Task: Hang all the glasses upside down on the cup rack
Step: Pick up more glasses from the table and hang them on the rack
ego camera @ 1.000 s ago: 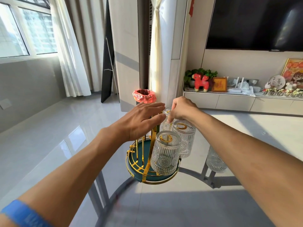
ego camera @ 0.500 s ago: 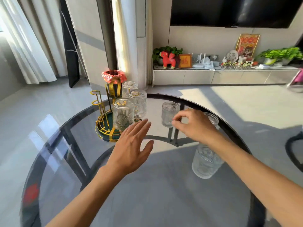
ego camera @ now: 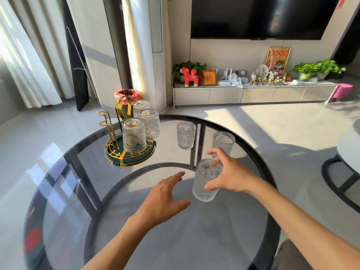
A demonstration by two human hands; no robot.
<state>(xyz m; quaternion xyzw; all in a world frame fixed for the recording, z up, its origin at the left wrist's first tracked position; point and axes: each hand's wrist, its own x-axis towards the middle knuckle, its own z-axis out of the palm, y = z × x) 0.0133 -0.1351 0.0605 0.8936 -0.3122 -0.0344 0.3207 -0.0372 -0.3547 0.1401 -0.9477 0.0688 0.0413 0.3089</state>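
A gold wire cup rack point(ego camera: 109, 131) on a dark green round base stands at the table's far left. Three ribbed clear glasses hang upside down on it: a front glass point(ego camera: 134, 134), a middle glass point(ego camera: 150, 123) and a back glass point(ego camera: 141, 106). Three more glasses stand upright on the table: a far glass point(ego camera: 186, 135), a right glass point(ego camera: 224, 141) and a near glass point(ego camera: 204, 190). My right hand point(ego camera: 231, 176) cups the near glass, thumb at its front wall, fingers spread behind the rim. My left hand point(ego camera: 165, 195) hovers open just left of that glass.
The round smoked-glass table point(ego camera: 136, 230) has a dark rim and a dark frame beneath. A red-lined bin point(ego camera: 126, 95) sits on the floor behind the rack. A grey seat corner point(ego camera: 292, 256) shows at the bottom right, and another round table point(ego camera: 348, 151) at the right edge.
Both hands have left the rack and drawn back toward me. My right hand has come down around the near upright glass, and my left hand has moved beside it.
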